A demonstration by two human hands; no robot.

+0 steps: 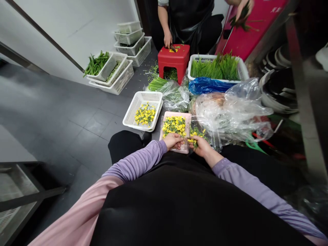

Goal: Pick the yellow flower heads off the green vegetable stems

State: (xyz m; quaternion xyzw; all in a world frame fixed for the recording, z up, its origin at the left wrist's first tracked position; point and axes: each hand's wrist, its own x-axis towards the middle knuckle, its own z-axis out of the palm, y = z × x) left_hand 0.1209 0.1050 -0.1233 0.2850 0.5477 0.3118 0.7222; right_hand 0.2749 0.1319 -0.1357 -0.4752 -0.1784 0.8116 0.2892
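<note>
A pink tray (188,123) full of yellow flowers with green stems (174,125) lies in front of my lap. Over its near edge is my left hand (173,140), its fingers pinched together; what they hold is too small to make out. Close beside it, my right hand (201,146) is closed on a yellow flower sprig (195,143). More yellow flowers (198,132) lie in a clear plastic lid (216,136) just beyond my right hand. To the left of the tray, a white perforated basket (130,107) holds loose yellow flowers (145,114).
Opposite, a co-worker's hand (168,39) holds a blade on a red stool (174,56). Behind clear plastic bags (230,109) stands a basket of green stalks (215,68). White baskets (112,85) with green peppers (98,63) sit by the wall. Stacked pots (278,89) are at right.
</note>
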